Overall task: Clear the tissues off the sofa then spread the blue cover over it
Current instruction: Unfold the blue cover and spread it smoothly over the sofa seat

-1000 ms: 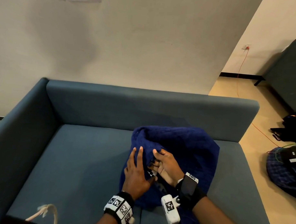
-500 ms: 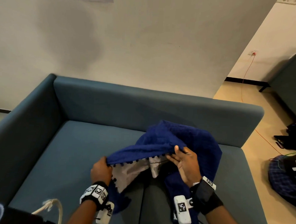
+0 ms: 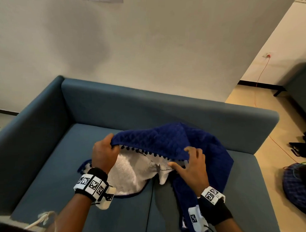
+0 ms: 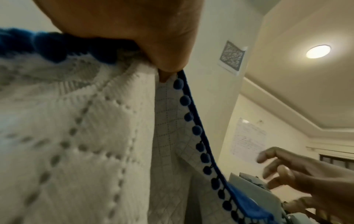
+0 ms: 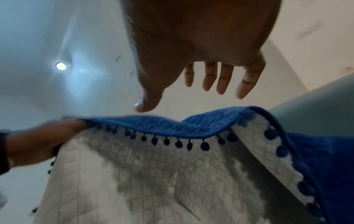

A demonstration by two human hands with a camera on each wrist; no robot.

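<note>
A blue quilted cover [image 3: 161,142] with a white underside [image 3: 131,174] and a pom-pom trim lies bunched on the right half of the grey-blue sofa [image 3: 43,164]. My left hand [image 3: 104,152] grips the cover's trimmed edge and holds it lifted above the seat. The left wrist view shows my fingers [image 4: 166,57] pinching that edge. My right hand [image 3: 190,164] hovers open at the trim further right, fingers spread and holding nothing. In the right wrist view, those fingers [image 5: 224,78] hang just above the blue edge [image 5: 191,127]. No tissues are in sight on the sofa.
The sofa's left seat cushion [image 3: 63,164] lies bare, bounded by the left armrest [image 3: 23,142] and backrest [image 3: 149,108]. A white wall stands behind. On the floor at right are an orange cable [image 3: 279,146], dark bags [image 3: 302,143] and a plaid bundle [image 3: 295,186].
My left hand has carried the cover's edge up and to the left, showing the white underside. My right hand has let go of the fabric and opened.
</note>
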